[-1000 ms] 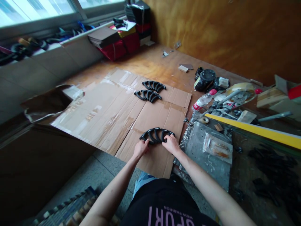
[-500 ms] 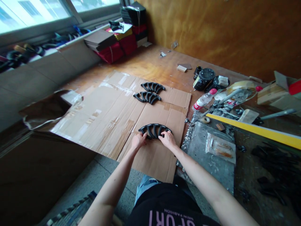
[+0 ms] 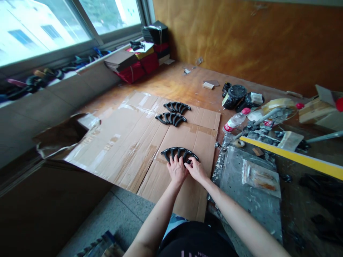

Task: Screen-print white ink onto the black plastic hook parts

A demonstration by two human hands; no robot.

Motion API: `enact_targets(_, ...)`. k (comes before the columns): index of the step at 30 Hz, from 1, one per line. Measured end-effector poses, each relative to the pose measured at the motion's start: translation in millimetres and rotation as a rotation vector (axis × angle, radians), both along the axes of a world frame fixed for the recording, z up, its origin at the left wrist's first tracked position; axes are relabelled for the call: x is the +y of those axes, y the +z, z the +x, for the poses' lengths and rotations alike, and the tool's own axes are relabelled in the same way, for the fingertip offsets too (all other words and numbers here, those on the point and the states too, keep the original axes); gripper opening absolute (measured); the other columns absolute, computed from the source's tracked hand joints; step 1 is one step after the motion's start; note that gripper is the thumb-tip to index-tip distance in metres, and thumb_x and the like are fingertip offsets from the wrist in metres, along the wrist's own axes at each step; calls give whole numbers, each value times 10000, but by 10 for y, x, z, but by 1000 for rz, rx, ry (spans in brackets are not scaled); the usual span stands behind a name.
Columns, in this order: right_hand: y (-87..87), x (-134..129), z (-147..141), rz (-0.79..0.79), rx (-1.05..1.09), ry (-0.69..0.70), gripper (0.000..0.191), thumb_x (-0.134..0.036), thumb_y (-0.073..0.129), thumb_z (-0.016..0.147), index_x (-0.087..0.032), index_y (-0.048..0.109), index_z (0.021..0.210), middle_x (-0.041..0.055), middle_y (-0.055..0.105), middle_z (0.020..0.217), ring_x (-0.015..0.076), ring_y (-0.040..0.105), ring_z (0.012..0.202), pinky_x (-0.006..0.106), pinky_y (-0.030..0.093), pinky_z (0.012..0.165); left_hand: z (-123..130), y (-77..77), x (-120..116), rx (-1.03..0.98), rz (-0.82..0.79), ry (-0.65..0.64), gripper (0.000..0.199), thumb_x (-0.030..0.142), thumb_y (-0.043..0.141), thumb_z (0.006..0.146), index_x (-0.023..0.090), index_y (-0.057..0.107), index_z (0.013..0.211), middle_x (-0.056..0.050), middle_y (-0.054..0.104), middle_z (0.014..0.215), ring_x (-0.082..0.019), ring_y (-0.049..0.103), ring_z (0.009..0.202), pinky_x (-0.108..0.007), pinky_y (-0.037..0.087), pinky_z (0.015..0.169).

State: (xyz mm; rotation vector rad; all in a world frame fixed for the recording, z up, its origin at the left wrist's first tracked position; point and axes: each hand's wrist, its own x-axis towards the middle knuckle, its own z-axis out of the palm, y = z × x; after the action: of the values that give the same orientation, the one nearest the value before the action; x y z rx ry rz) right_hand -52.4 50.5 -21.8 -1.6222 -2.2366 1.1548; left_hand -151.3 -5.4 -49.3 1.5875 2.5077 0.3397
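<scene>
A fanned row of black curved pieces (image 3: 174, 150), like small handles, lies on the flattened cardboard (image 3: 128, 142) in front of me. My left hand (image 3: 177, 169) rests palm down at the near side of this row, its fingers apart and touching the middle pieces. Close beside it, my right hand (image 3: 197, 170) has thumb and fingers closed around a piece at the row's right end; the fingers partly hide that piece. Farther up the cardboard are two more fanned rows, a nearer one (image 3: 170, 119) and a farther one (image 3: 177, 106), with neither hand near them.
To the right stand a plastic bottle (image 3: 236, 120), black jars (image 3: 234, 96) and a tape roll (image 3: 239, 143). A yellow-edged strip (image 3: 292, 157) crosses the cluttered right side above a grey board (image 3: 235, 192). Stacked boards (image 3: 120, 60) sit by the window; an open bag (image 3: 61, 137) is left.
My left hand has moved right, from the row's left end to its middle, and its fingers have spread. My right hand stays at the right end. The camera view has tilted up slightly.
</scene>
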Motion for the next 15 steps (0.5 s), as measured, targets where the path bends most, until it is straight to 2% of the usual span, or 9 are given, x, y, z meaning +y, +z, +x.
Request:
enact_targets(4,153,-29,72,120,-10,104,351,-274,588,871,-171,582,1206,129,635,1180,248,632,1052,369,487,906,-344,7,203,25,8,-57,531,509,612,785,195,622,1214,-139,504,1396,-381,345,1325,-520,354,1009)
enact_targets(7,270,-78,272,116,89,112,290,-263,579,875,-219,606,1161,78,630,1169,194,659,914,336,508,840,-723,103,483,59,1,-16,541,518,611,776,180,625,1198,-147,506,1386,-379,362,1302,-513,354,1013)
enact_targets(11,468,-184,704,94,222,-23,224,-201,599,848,-220,654,1064,45,658,1066,147,651,804,280,519,750,-1096,178,884,61,-26,54,591,545,533,809,130,588,1226,-198,514,1339,-399,397,1257,-538,373,986)
enact_targets(13,566,-205,1000,143,264,-122,209,-176,607,836,-220,668,1032,39,669,1040,144,648,820,267,517,748,-1145,115,1008,38,-44,100,663,605,483,812,117,564,1253,-217,500,1351,-436,384,1267,-575,374,978)
enact_targets(15,627,-191,1404,225,275,-227,197,-166,604,831,-222,678,1005,39,679,1027,149,648,853,268,516,761,-1118,9,1050,43,27,108,744,650,432,814,142,474,1356,-212,395,1460,-462,305,1336,-622,320,1019)
